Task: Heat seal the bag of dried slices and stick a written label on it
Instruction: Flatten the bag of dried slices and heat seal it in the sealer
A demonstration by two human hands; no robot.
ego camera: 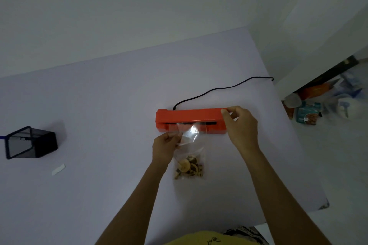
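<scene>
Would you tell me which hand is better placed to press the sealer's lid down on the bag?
The right hand. It already grips the right end of the sealer, whereas the left hand pinches the bag near its mouth, which lies in the sealer's slot.

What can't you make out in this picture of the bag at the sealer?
Head view only:
- Whether the bag mouth sits fully in the sealer slot: glare on the plastic hides it.
- Whether the label bears writing: too small.
- What the pen holder contains: dark and blurred.
- Where the cord plugs in: it runs off the table edge.
- What the right hand fingertips press: hidden behind the sealer's end.
</scene>
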